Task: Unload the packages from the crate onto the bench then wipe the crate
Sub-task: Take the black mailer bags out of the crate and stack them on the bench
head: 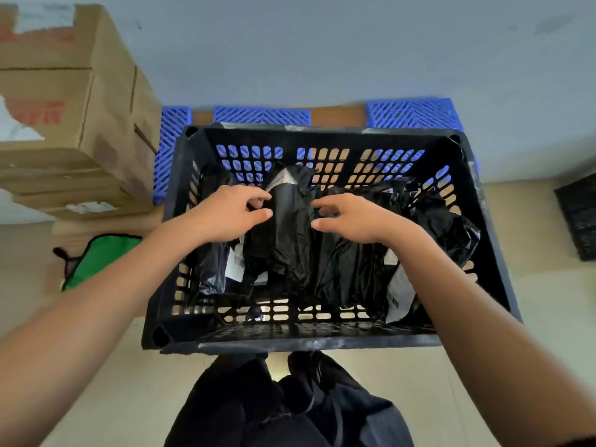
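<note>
My view: both hands inside black crate, left hand and right hand loosely spread, gripping nothing, hovering at middle black package. Green cloth left of crate.

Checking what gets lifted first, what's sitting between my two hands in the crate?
In the head view, an upright black package stands between the left hand and right hand.

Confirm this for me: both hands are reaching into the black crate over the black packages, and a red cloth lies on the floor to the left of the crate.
Not quite. The cloth is green, not red, as the head view shows. The rest holds: the left hand and right hand reach into the black crate over the black packages, and the cloth lies to the crate's left.
</note>
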`<state>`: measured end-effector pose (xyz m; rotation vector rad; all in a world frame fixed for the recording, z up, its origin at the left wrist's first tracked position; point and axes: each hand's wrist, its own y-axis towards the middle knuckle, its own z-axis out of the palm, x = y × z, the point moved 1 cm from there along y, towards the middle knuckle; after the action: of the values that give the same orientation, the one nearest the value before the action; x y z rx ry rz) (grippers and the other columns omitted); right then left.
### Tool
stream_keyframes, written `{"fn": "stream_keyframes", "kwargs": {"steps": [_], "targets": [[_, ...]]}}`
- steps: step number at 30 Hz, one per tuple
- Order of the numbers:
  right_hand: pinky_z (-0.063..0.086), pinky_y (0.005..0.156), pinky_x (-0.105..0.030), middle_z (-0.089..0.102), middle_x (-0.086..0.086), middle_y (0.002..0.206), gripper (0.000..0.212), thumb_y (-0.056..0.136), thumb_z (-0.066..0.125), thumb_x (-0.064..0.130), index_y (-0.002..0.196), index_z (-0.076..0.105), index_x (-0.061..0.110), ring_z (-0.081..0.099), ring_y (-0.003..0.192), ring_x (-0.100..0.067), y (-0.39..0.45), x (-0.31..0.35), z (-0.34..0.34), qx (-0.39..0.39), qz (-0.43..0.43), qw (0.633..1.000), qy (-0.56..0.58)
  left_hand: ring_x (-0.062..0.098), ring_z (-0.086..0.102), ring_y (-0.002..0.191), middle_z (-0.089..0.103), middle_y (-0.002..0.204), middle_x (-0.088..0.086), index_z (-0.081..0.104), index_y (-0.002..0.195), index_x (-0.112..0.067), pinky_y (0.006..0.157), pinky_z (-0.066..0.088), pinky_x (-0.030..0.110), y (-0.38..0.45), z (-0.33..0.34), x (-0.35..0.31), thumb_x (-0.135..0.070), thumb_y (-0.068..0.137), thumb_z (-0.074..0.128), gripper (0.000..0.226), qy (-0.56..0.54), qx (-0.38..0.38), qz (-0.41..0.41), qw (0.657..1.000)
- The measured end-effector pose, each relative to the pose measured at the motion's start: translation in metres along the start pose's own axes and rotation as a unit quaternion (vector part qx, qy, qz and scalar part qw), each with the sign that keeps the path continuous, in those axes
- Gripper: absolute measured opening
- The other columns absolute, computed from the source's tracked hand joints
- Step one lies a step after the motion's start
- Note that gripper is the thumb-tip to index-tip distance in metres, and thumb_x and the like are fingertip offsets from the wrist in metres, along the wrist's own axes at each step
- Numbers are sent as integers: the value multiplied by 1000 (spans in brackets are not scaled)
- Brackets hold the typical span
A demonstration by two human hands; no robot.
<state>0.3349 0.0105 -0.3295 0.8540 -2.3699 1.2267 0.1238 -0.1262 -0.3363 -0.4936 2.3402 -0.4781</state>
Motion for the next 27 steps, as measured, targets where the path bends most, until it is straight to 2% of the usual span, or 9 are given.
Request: {"fn": "stream_keyframes", "kwargs": {"steps": [4, 7, 10, 14, 17, 20, 24, 25, 27], "targets": [[57, 95, -43, 64, -6, 129, 63, 95, 68, 35, 152, 43, 21, 67, 109, -24, 17, -6, 12, 10, -13, 995, 99, 20, 60, 123, 62, 139, 3, 50, 148, -27, 97, 44, 29, -3, 17, -9, -46, 99, 60, 54, -6, 7, -39, 999], [61, 87, -40, 68, -9, 114, 69, 94, 70, 26, 154, 38, 17, 69, 102, -25, 26, -6, 23, 15, -9, 984, 180, 21, 56, 129, 56, 146, 3, 46, 152, -27, 100, 41, 29, -9, 30, -18, -47, 99, 58, 57, -13, 30, -59, 998], [62, 84, -39, 71, -14, 114, 72, 95, 68, 14, 156, 31, 10, 72, 99, -27, 31, -4, 25, 17, 0, 959, 284, 18, 58, 122, 62, 139, -2, 53, 146, -30, 102, 45, 33, -16, 39, -25, -41, 101, 58, 46, -39, 18, -57, 997], [62, 84, -41, 69, -18, 122, 73, 97, 61, 1, 157, 19, 0, 73, 101, -29, 34, -2, 24, 31, 33, 921, 387, 17, 58, 121, 61, 140, -3, 51, 148, -25, 95, 43, 30, -21, 44, -31, -39, 101, 58, 49, -56, -11, -76, 995], [62, 83, -42, 74, -17, 112, 53, 95, 53, -9, 146, 40, -3, 74, 99, -29, 32, 1, 24, 52, 41, 897, 438, 18, 62, 115, 68, 127, -3, 59, 138, -24, 100, 48, 37, -23, 45, -33, -38, 101, 59, 40, -61, -32, -87, 994], [61, 84, -38, 78, -10, 103, 39, 95, 43, -12, 120, 67, 4, 75, 94, -23, 25, 8, 21, 83, 14, 889, 449, 17, 66, 108, 71, 115, -5, 64, 128, -25, 101, 50, 44, -29, 40, -32, -37, 99, 62, 31, -93, -80, -97, 988], [60, 83, -38, 78, -4, 95, 49, 92, 40, -13, 116, 72, 15, 72, 79, -12, 12, 18, 15, 70, -36, 901, 427, 6, 64, 109, 68, 114, -18, 62, 126, -32, 99, 50, 36, -39, 32, -32, -41, 94, 68, 34, -150, -149, -86, 974], [61, 84, -39, 77, -5, 99, 50, 92, 42, -13, 120, 71, 17, 72, 80, -13, 8, 21, 14, 63, -49, 904, 421, 2, 63, 109, 65, 112, -24, 59, 126, -36, 95, 49, 30, -43, 31, -33, -45, 92, 68, 36, -156, -168, -84, 970], [60, 89, -44, 71, -10, 119, 54, 92, 46, -12, 129, 68, 21, 70, 97, -19, 1, 25, 11, 44, -66, 911, 405, 0, 61, 111, 60, 116, -28, 49, 134, -44, 92, 48, 27, -49, 31, -39, -50, 88, 69, 50, -179, -197, -78, 961]]}}
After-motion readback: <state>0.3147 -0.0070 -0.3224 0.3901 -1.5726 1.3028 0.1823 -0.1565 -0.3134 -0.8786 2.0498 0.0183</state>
